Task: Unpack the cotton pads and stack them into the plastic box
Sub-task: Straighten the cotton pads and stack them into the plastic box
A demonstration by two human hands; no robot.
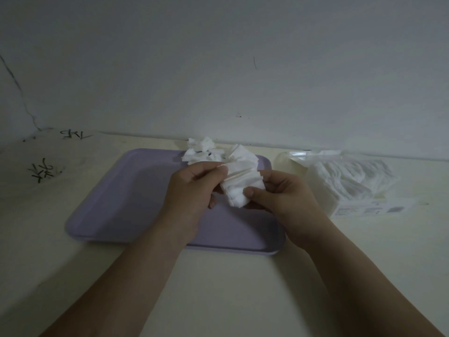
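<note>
Both hands hold one bunch of white cotton pads (pixel 239 183) above a lilac tray (pixel 126 198). My left hand (pixel 192 190) pinches the bunch's upper left edge between thumb and fingers. My right hand (pixel 284 198) grips its lower right side, thumb on top. A loose heap of cotton pads (pixel 201 152) lies at the tray's far edge. To the right, an opened clear pack of cotton pads (pixel 349 181) rests on the table, still holding several pads. No plastic box can be made out apart from that pack.
The pale table (pixel 218 288) meets a white wall (pixel 218 69) just behind the tray. Black handwritten marks (pixel 43 170) sit on the table's far left. The light is dim.
</note>
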